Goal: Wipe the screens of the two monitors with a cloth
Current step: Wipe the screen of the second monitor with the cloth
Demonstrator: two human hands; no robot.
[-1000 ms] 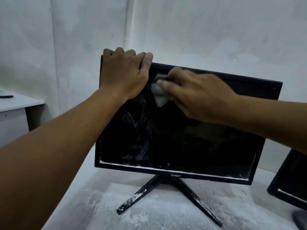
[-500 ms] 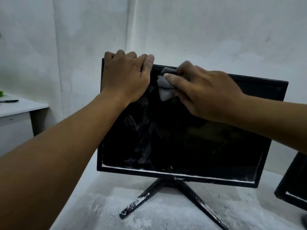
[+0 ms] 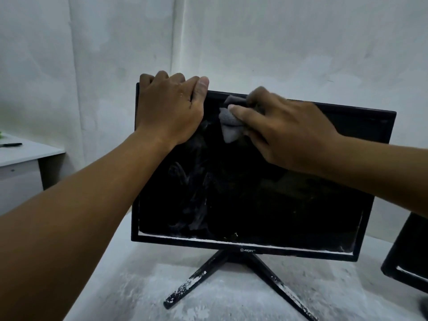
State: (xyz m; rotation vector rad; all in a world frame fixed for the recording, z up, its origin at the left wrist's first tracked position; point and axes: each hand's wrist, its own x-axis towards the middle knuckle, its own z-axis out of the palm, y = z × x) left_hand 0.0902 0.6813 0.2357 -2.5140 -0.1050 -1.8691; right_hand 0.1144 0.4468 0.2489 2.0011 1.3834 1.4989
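Left hand (image 3: 170,110) grips monitor (image 3: 254,193) top edge at 11 o'clock; right hand (image 3: 284,133) clutches grey cloth (image 3: 228,125) at screen's 12 o'clock. Second monitor (image 3: 410,253) at 4 o'clock.

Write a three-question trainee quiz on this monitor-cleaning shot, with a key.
1. True or false: the left hand grips the top left corner of the monitor.
2. Where on the screen does the right hand press the grey cloth? A) bottom right corner B) upper part, near the top bezel C) on the stand
3. Fill in: white dust lies along the screen's ______ edge, above the logo.

Key
1. True; its fingers curl over the top edge.
2. B.
3. Bottom. Smears also show on the lower left of the screen, and the stand and tabletop are dusty too. A second monitor is cut off at the right.
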